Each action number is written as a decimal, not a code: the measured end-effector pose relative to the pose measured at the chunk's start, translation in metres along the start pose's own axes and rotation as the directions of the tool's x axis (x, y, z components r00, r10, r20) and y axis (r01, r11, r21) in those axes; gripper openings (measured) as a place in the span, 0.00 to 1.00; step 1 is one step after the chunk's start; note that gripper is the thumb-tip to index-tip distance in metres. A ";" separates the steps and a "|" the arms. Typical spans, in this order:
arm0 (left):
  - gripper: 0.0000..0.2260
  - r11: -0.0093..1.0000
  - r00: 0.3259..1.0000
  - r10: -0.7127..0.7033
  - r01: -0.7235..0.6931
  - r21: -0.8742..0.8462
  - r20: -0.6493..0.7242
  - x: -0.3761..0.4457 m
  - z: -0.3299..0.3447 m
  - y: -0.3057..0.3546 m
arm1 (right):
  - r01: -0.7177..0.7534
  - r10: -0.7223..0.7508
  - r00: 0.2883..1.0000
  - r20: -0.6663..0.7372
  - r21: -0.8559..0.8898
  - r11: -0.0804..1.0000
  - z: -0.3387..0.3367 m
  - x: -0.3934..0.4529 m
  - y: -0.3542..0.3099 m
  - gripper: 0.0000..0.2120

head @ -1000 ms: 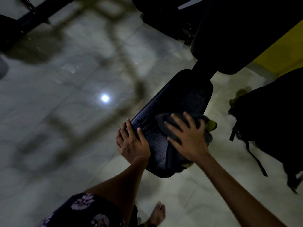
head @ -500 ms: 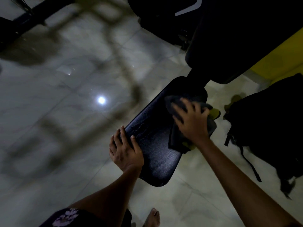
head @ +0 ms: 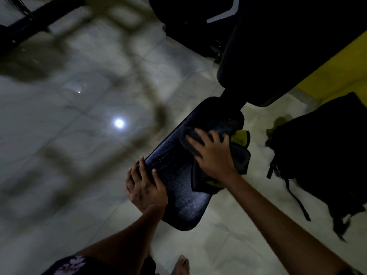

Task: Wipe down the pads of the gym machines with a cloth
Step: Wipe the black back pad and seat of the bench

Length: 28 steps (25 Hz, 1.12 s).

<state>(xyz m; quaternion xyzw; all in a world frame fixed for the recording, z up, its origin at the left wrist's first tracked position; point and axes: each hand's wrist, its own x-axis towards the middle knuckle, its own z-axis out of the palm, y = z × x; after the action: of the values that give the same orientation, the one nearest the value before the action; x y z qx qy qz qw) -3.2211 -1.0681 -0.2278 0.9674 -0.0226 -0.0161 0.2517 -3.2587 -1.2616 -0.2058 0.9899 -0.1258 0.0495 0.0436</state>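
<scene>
A dark padded seat (head: pixel 178 185) of a gym machine runs from the lower middle up toward a larger black back pad (head: pixel 278 56). A dark grey cloth with a yellow-green underside (head: pixel 239 155) lies on the far right part of the seat. My right hand (head: pixel 213 153) presses flat on the cloth with spread fingers. My left hand (head: pixel 145 187) rests on the seat's left edge, its fingers curled over the rim and the thumb on top.
A black backpack (head: pixel 327 155) with hanging straps lies on the pale tiled floor (head: pixel 79 135) to the right. A yellow wall (head: pixel 337 72) rises behind it. Dark machine frames (head: pixel 35 20) stand at the top left. A bare foot (head: pixel 181 264) shows at the bottom.
My right hand has pushed the cloth from the near part of the seat up toward its far end. The left hand has kept its place on the seat's edge.
</scene>
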 end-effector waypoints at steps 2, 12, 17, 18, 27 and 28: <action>0.25 1.000 1.000 0.008 -0.008 0.004 -0.008 -0.001 0.000 0.001 | -0.124 0.124 0.992 0.014 -0.023 0.992 0.001 0.033 0.021 0.22; 0.26 1.000 1.000 -0.002 0.002 -0.002 -0.001 0.000 0.000 0.000 | -0.785 0.786 0.611 0.089 0.198 0.588 -0.006 -0.021 -0.023 0.23; 0.25 1.000 1.000 -0.007 0.007 -0.016 -0.011 -0.001 0.000 0.000 | -0.693 0.698 0.715 0.032 0.156 0.704 -0.001 -0.026 -0.022 0.21; 0.25 1.000 1.000 -0.009 0.009 -0.020 -0.011 -0.001 0.000 0.000 | -0.709 0.714 0.700 0.005 0.128 0.694 0.001 -0.007 -0.006 0.20; 0.25 1.000 1.000 -0.015 0.015 -0.012 -0.003 0.000 0.003 -0.002 | -0.119 0.119 0.993 -0.016 0.017 0.993 0.002 -0.014 0.000 0.24; 0.25 1.000 1.000 -0.014 0.014 -0.011 -0.008 -0.001 0.003 -0.002 | -0.059 0.059 0.998 0.000 -0.001 0.998 0.003 -0.019 0.016 0.25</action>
<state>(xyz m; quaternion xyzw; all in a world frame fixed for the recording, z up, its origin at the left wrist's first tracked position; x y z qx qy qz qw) -3.2218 -1.0678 -0.2313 0.9662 -0.0149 -0.0140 0.2569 -3.2809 -1.2727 -0.2097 0.9857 -0.1547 0.0509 0.0427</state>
